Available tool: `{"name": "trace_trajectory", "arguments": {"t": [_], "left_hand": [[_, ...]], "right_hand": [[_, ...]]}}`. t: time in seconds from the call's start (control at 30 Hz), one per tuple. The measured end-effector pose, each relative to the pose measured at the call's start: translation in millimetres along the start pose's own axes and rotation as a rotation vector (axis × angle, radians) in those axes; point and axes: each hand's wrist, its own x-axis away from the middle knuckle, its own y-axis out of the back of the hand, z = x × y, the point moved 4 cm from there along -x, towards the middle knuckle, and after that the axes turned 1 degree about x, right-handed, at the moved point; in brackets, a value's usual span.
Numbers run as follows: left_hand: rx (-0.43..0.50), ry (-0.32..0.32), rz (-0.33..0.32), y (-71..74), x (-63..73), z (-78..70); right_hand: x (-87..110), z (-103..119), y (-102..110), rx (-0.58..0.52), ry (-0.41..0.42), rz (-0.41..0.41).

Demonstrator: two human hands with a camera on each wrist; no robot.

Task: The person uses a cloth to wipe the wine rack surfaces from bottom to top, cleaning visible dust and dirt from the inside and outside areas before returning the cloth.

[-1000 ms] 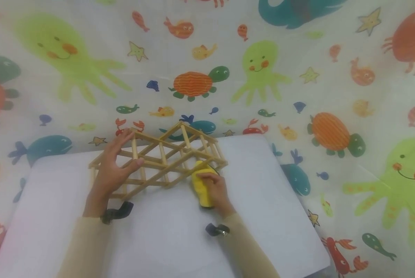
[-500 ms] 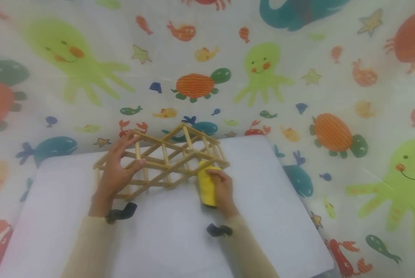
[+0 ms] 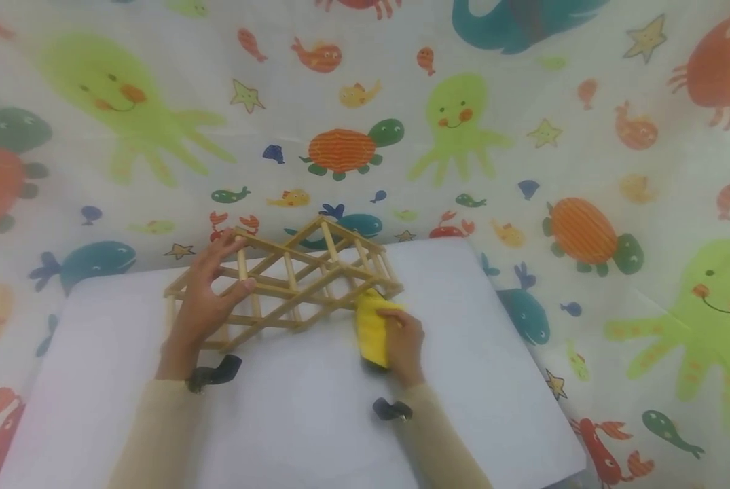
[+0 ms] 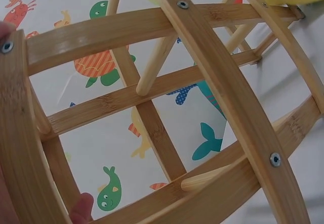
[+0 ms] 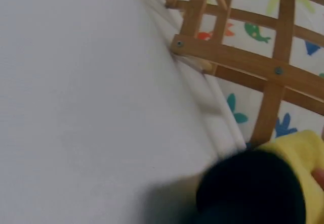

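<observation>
A wooden lattice rack (image 3: 306,293) of crossed slats and round dowels stands on the white tabletop. My left hand (image 3: 202,302) holds its left part, thumb in front and fingers over the upper edge. In the left wrist view, fingertips show beside the riveted slats (image 4: 217,72). My right hand (image 3: 406,339) grips a yellow cloth (image 3: 372,333) with a dark edge, just below the rack's right end. The right wrist view has the yellow cloth (image 5: 296,150) close to the slats, behind a blurred dark shape. Whether cloth and wood touch, I cannot tell.
The white tabletop (image 3: 303,414) reaches from the rack towards the camera and out to both sides. Behind it hangs a curtain (image 3: 499,136) printed with sea animals. Each wrist wears a black strap, the left strap (image 3: 216,372) and the right strap (image 3: 392,409).
My right hand has shifted right and slightly down with the yellow cloth, away from the lower slats. The left hand keeps its hold, and the rack looks still.
</observation>
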Motion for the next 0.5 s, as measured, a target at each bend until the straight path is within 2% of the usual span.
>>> {"name": "trace_trajectory", "arguments": {"t": [0.1, 0.17, 0.23, 0.3, 0.4, 0.5], "left_hand": [[-0.011, -0.008, -0.008, 0.4, 0.2, -1.7], [-0.018, -0.01, -0.017, 1.7, 0.8, -2.8], [-0.019, -0.013, -0.026, 3.2, 1.0, -3.4], [-0.017, -0.015, -0.029, 3.3, 1.0, -3.2], [-0.01, -0.014, -0.023, 1.9, 0.4, -1.3], [-0.007, -0.009, -0.018, 0.7, 0.1, -0.9]], "right_hand": [[-1.9, 9, 7, -0.078, -0.017, -0.09], [-3.2, 19, 4, -0.178, -0.025, -0.076], [-4.2, 29, -4, -0.267, -0.034, 0.004], [-4.3, 32, -16, -0.311, -0.036, 0.123], [-3.4, 25, -32, -0.283, -0.027, 0.271], [-3.0, 10, -36, -0.226, -0.022, 0.314]]}}
